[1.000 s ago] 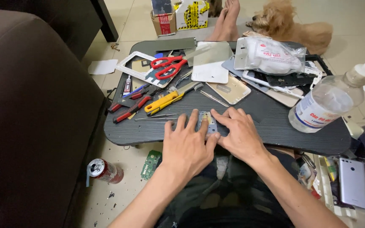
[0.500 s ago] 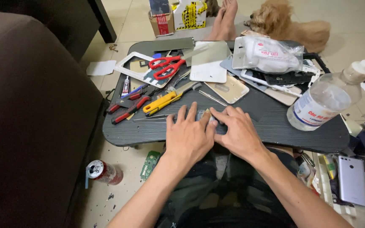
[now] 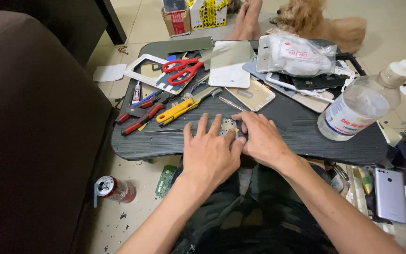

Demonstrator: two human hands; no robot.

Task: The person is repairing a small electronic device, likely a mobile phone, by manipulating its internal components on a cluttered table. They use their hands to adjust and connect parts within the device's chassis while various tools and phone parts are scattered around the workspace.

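A small circuit board (image 3: 228, 127) lies on the dark table (image 3: 306, 136) at lower centre of the frame, pinned between the two hands. The left hand (image 3: 211, 153) lies flat with fingers spread, its fingertips pressing the board's near edge; its grip is pressing, not closed round anything. The right hand (image 3: 261, 138) curls over the board's right side, fingertips touching it, though whether it pinches the part I cannot tell. This looks like the steadying step of fine work on the board. The next move calls for a tool: the tweezers (image 3: 165, 132) lie just left of the left hand, with the yellow utility knife (image 3: 179, 111) and red-handled screwdrivers (image 3: 139, 115) further up-left.
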